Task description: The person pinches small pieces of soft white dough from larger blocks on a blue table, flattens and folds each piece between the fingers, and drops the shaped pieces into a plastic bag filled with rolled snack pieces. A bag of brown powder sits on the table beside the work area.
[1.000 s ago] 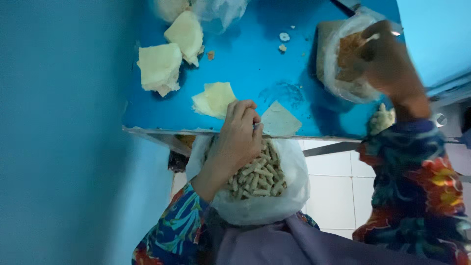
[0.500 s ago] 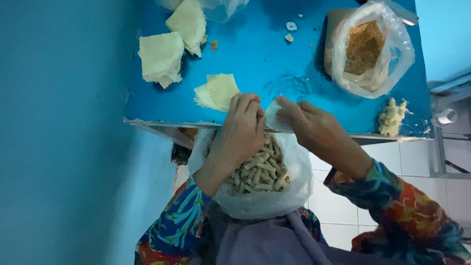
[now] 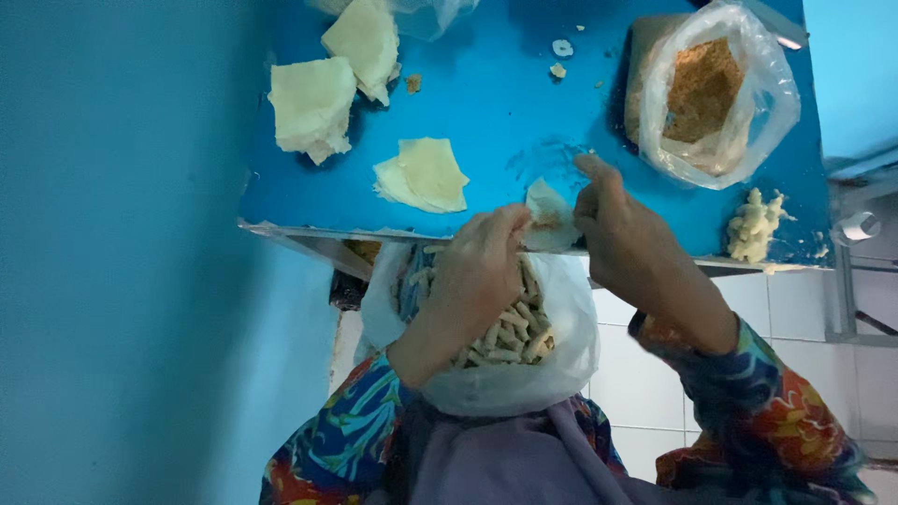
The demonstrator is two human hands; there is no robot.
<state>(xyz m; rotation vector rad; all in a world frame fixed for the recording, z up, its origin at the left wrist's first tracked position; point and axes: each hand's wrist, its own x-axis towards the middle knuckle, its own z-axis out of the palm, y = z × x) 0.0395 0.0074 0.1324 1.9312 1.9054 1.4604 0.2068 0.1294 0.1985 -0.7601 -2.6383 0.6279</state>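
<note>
My left hand (image 3: 477, 271) and my right hand (image 3: 622, 234) meet at the near edge of the blue table (image 3: 505, 112), both pinching a thin pale wrapper sheet (image 3: 547, 217) with a bit of brown filling on it. Just below the hands, on my lap, sits a white plastic bag (image 3: 505, 374) full of several small pale rolled sticks (image 3: 510, 327). Another stack of wrapper sheets (image 3: 426, 176) lies on the table left of my hands.
Two thicker piles of pale sheets (image 3: 313, 105) lie at the far left of the table. A clear bag of brown crumbly filling (image 3: 702, 89) stands at the far right. A lump of pale dough (image 3: 756, 224) sits near the right edge. White floor tiles show below.
My right hand came back from the filling bag at the far right to the table's near edge. It now joins my left hand on the wrapper sheet.
</note>
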